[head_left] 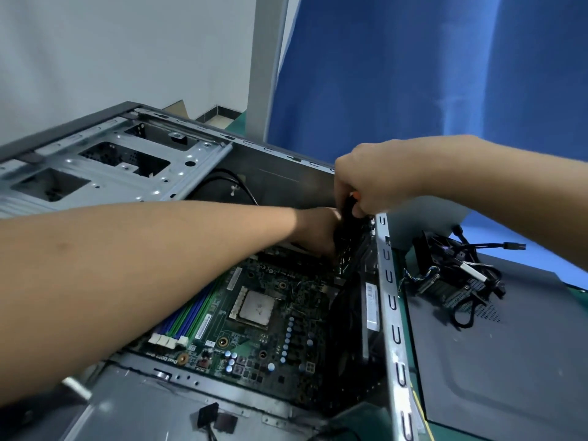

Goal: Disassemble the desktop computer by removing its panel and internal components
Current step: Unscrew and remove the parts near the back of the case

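Since the side panel [509,361] already lies off to the right, step in hand: stripping the internals, by my reading a fastener or card at the motherboard's far edge.
Loose plug [206,415]: nearest, black, lying on its wires on the case floor.
Motherboard [270,338]: seated flat inside the desktop case [389,313]. The processor [256,308] is bare with no cooler over it, and the memory slots [187,316] to its left look empty.
Left grip [315,230]: reaches across the board to its far edge, fingers pointing down and hidden; whether it holds anything I cannot tell.
Right grip [366,183]: clenched round a black handle [348,206] with an orange mark, probably a screwdriver, upright just inside the case's right rim.
Removed parts [455,268]: a fan and tangled cables rest on the side panel, just outside the case on the green tabletop [237,124].
Drive cage [111,160]: far left, its bays open.
Blue curtain [413,74]: farthest, behind everything.
Next move: the tool's tip is hidden, so keep the handle square and steady, then free what it bears on before lifting anything off the board.
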